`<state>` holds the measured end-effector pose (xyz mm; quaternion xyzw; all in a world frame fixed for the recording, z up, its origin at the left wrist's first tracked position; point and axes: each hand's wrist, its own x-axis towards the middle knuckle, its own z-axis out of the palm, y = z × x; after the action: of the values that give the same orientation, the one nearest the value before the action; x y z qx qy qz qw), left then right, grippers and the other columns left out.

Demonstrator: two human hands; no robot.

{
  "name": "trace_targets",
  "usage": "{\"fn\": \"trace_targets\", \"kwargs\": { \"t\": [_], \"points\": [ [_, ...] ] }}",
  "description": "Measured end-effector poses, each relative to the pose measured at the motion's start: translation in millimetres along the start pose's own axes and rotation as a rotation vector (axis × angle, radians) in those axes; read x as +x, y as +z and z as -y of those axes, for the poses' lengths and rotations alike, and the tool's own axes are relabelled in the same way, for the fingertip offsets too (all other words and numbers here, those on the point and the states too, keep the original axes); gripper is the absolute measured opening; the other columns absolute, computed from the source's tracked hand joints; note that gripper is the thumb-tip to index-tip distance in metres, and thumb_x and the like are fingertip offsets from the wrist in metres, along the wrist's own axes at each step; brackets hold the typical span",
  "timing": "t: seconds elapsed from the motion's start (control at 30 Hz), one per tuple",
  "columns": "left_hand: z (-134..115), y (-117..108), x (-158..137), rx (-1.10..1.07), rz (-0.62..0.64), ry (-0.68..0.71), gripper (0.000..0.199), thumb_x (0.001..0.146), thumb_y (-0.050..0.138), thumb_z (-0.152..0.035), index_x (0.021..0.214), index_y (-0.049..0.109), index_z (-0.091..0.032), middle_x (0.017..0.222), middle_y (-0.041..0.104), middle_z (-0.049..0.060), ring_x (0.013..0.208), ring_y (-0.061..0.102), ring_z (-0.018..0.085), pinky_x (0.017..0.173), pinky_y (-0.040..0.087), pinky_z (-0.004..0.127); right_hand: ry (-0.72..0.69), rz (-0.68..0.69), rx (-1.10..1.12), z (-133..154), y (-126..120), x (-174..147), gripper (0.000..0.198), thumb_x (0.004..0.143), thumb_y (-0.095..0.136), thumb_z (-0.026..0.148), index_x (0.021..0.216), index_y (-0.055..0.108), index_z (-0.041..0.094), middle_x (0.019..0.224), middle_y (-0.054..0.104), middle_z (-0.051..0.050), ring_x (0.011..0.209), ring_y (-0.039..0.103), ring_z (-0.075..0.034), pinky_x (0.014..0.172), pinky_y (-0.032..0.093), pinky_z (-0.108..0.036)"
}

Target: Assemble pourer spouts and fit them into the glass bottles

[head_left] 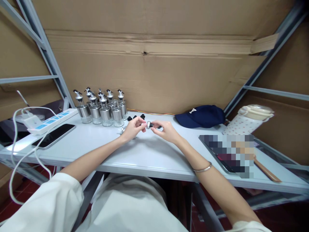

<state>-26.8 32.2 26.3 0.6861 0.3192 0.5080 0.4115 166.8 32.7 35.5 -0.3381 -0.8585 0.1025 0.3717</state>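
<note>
Over the middle of the table, my left hand (132,130) pinches a small silver pourer cap (148,124) between thumb and fingers. My right hand (167,130) is closed on a black stopper (151,125) that meets the silver cap's right side. Beneath my left wrist lies another silver pourer part (122,130), partly hidden. Behind my left hand several small black stoppers (129,118) rest on the table. At the back left stand several glass oil bottles (105,113) with steel sleeves, most topped by pourer spouts; one bottle (117,115) in front has no spout.
A power strip (70,113) with white cables and a phone (54,136) lie on the left. Toward the right are a navy cap (201,116), a tilted dotted tumbler (243,124), a dark flat item (207,146) partly blurred out, and a brown handle (266,169). Cardboard (154,80) walls the back.
</note>
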Motion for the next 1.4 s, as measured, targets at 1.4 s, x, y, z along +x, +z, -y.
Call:
{"fn": "trace_targets", "kwargs": {
  "t": [1.4],
  "points": [
    [-5.8,2.5,-9.8,0.549,0.11,0.246,0.033,0.092,0.035,-0.04,0.078,0.053,-0.016,0.062,0.045,-0.004,0.054,0.037,0.009,0.055,0.03,0.022,0.169,0.161,0.321,15.3,3.6,0.7,0.024,0.087,0.035,0.035,0.067,0.037,0.022,0.043,0.043,0.008,0.039,0.037,-0.008,0.049,0.032,-0.022]
  ]
}}
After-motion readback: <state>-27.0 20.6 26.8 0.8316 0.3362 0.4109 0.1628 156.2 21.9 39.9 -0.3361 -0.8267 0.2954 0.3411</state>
